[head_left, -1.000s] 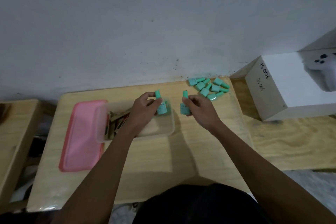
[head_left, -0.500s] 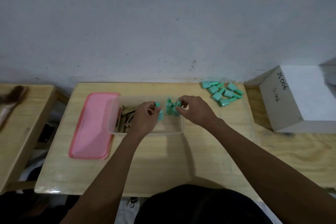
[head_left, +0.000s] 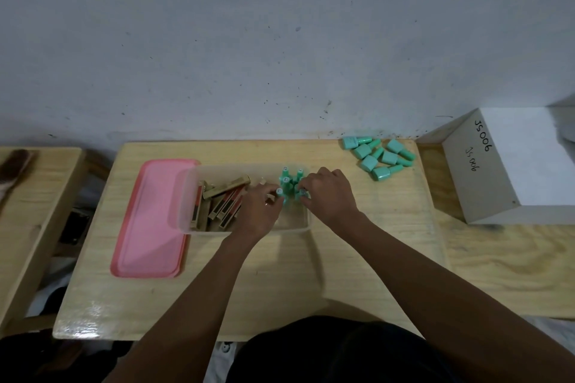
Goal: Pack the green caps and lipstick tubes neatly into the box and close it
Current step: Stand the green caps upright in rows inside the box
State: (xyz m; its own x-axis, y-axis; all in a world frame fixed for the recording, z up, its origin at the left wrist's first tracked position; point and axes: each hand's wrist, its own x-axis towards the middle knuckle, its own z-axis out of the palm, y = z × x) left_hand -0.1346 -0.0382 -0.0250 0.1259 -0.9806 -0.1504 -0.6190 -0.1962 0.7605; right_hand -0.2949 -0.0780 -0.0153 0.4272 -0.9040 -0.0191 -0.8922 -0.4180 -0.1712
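Over box (head_left: 184, 205), fingers (head_left: 270, 194) curled, apparently pinching green caps (head_left: 286, 180)

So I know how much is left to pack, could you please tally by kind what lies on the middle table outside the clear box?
Green caps: 6
Pink lid: 1
Total: 7

"JS006" handwritten twice on the side of the white box (head_left: 479, 165)
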